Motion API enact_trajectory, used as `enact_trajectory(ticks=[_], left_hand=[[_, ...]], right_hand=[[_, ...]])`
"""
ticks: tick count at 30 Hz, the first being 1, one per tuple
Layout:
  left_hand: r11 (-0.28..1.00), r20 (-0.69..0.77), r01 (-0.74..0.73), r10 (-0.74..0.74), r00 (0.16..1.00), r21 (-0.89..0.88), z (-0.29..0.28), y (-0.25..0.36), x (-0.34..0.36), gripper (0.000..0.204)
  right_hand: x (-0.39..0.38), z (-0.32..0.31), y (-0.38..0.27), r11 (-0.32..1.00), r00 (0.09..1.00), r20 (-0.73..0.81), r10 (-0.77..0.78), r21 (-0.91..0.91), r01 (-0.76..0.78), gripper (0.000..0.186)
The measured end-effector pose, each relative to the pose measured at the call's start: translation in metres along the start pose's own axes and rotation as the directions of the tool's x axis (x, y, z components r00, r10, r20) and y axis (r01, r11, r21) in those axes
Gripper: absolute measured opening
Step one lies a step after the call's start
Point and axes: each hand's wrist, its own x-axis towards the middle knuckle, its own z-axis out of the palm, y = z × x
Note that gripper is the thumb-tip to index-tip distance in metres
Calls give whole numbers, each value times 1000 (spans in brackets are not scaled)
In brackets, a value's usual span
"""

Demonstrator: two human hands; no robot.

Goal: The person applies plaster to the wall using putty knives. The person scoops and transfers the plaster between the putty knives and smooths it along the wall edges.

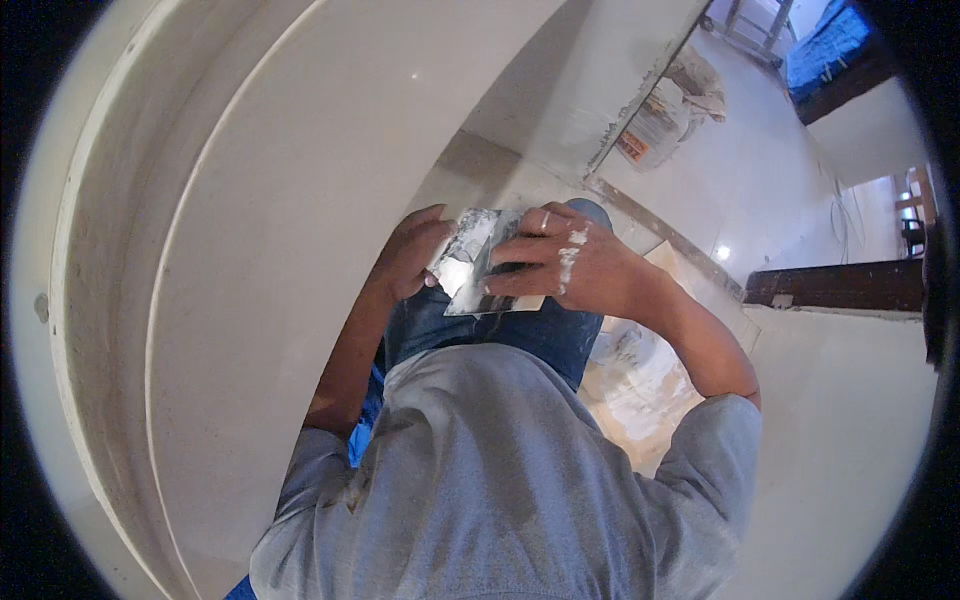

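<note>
A rectangular shiny metal plate point(465, 280), smeared with white paste, is held over my knees in dark jeans point(420, 325). My left hand point(410, 255) grips its left edge with curled fingers. My right hand point(575, 265) lies over its right part, fingers bent onto the metal, with white paste streaked across the knuckles. What is under the plate is hidden.
A large white curved panel point(225, 260) rises close on my left. At my right lies a board point(640, 390) with white paste on it. Beyond are a low ledge point(680, 240), a crumpled white sack point(655, 125) on the pale floor, and a dark wooden frame point(830, 285).
</note>
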Motion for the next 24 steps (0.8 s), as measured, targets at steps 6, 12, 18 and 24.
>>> enact_trajectory(ticks=[6, 12, 18, 24], left_hand=[[986, -15, -46, 49, 999, 158, 11, -10, 0, 72], [833, -90, 213, -298, 950, -511, 1, 15, 6, 51], [-100, 176, 145, -498, 849, -984, -3, 31, 5, 33], [-9, 41, 45, -624, 780, -999, -27, 41, -10, 33]], right_hand=[[-13, 14, 5, 999, 1000, -26, -17, 49, 18, 41], [-32, 8, 22, 990, 997, -31, 70, 127, -65, 36], [-36, 78, 44, 108, 778, 7, 629, 990, -96, 20], [-33, 153, 61, -338, 646, 168, 745, 929, 148, 29]])
